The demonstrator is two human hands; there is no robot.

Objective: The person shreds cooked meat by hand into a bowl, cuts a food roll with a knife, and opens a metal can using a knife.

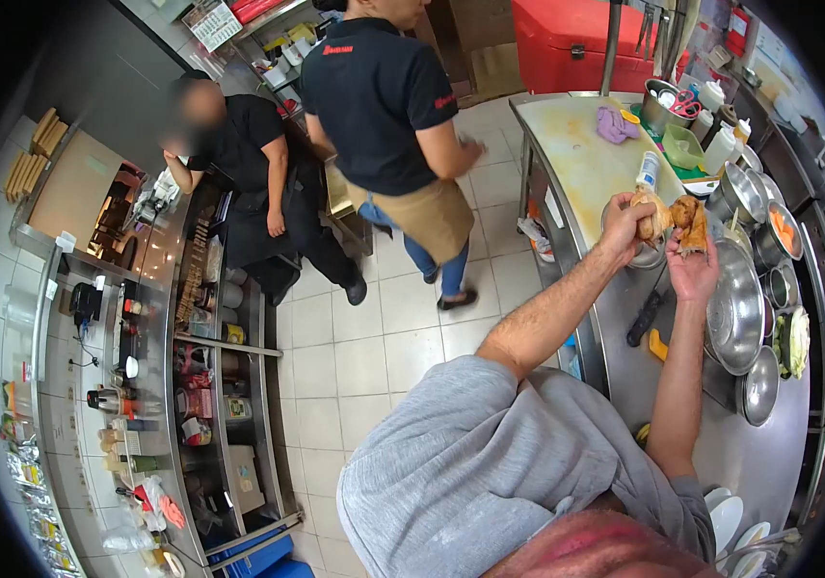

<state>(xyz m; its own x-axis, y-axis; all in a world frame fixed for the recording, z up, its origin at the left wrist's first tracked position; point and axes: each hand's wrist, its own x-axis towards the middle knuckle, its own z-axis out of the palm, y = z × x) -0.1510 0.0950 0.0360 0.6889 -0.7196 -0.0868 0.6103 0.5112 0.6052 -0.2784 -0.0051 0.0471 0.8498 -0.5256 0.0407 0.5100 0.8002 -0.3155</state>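
Browned food is held over the worktable, its paler part gripped by the curled left hand, its darker part held farther right in the upturned right hand, near a large metal bowl.

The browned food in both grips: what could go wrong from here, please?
The browned food is held above the table by the left grip and the right grip; if either loosens, a piece might drop. The black-handled knife lies near the right forearm; reaching down without looking could perhaps cause a cut.
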